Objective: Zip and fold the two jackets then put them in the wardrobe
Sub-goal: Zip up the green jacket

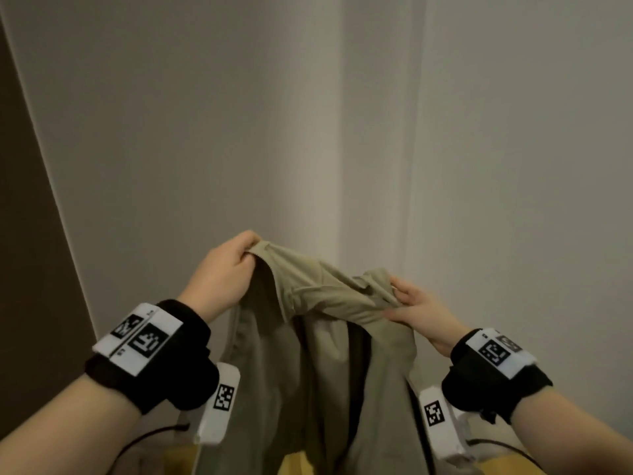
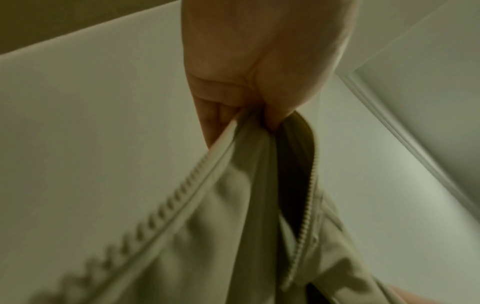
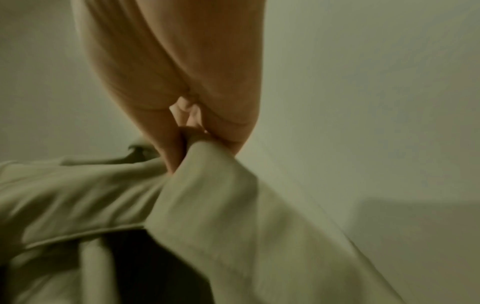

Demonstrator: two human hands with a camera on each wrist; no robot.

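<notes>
Jacket [image 1: 329, 337], khaki, hangs in the air before a pale wall [image 1: 205, 114], held up at its top edge between both hands.

Head view: left hand [image 1: 224, 269] grips one upper corner in a closed fist; right hand [image 1: 416, 308] pinches the other side. The front hangs open. Zipping appears not begun; folding and stowing remain. No second jacket or wardrobe visible.

Left wrist view: adds the separated zipper teeth [image 2: 179, 193], two unjoined rows, confirming the open front.

Right wrist view: blurred; fingers [image 3: 166, 148] clamp a fold of cloth. No zipper shown.
</notes>
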